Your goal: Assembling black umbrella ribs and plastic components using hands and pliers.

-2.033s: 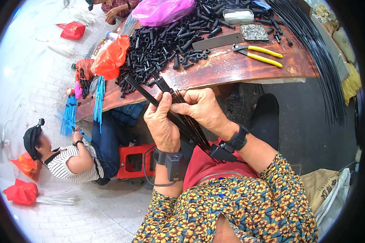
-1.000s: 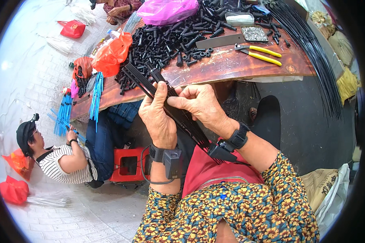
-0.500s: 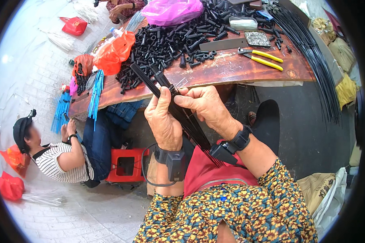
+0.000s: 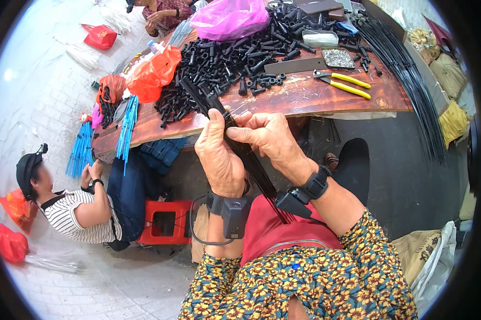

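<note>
In front of me, below the table's near edge, my left hand [image 4: 221,162] is closed around a bundle of thin black rods [image 4: 259,173]. The bundle slants from thicker black ends [image 4: 197,98] at the upper left down toward my lap, where the thin tips fan out over red cloth. My right hand [image 4: 269,138] pinches at the bundle's right side, thumb against finger, just across from the left thumb. Exactly which strands lie between those fingertips is hidden. Both wrists wear black strapped devices.
Black tubular parts [image 4: 227,64] pile on the wooden table [image 4: 299,101], beside yellow-handled pliers [image 4: 350,85] and a flat metal bar [image 4: 296,62]. Long black rods [image 4: 406,80] hang over its right end. A co-worker [image 4: 83,208] sits at left, near a red stool [image 4: 165,221].
Both hands keep their hold on the bundle. The bundle's upper end has shifted slightly right in the picture, and the table scene has shifted a little too.
</note>
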`<state>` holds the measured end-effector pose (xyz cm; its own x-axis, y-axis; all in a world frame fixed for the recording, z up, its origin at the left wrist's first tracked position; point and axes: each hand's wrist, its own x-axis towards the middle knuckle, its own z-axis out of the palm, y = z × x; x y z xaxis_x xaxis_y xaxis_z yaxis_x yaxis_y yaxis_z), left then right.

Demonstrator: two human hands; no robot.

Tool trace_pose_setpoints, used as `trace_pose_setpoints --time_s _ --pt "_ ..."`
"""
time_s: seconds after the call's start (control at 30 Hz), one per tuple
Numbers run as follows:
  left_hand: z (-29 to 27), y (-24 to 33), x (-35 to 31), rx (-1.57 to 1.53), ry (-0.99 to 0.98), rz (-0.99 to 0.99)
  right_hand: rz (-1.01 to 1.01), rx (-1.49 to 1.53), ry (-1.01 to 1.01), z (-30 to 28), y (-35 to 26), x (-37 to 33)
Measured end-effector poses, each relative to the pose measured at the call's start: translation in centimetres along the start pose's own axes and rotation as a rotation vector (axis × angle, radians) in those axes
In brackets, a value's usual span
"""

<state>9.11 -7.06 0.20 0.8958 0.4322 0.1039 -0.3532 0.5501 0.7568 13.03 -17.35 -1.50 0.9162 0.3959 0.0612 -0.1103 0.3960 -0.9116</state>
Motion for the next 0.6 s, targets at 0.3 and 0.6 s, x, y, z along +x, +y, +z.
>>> trace_pose_setpoints --time_s 0.3,0.6 --pt "-1.7 -0.2 0.8 -0.087 -0.181 -0.113 0.063 -0.074 -0.054 -0.9 -0.5 0.3" --pt "-4.1 -1.1 1.4 -0.187 -0.306 -0.15 0.143 -0.06 -0.181 -1.6 -0.1 1.0"
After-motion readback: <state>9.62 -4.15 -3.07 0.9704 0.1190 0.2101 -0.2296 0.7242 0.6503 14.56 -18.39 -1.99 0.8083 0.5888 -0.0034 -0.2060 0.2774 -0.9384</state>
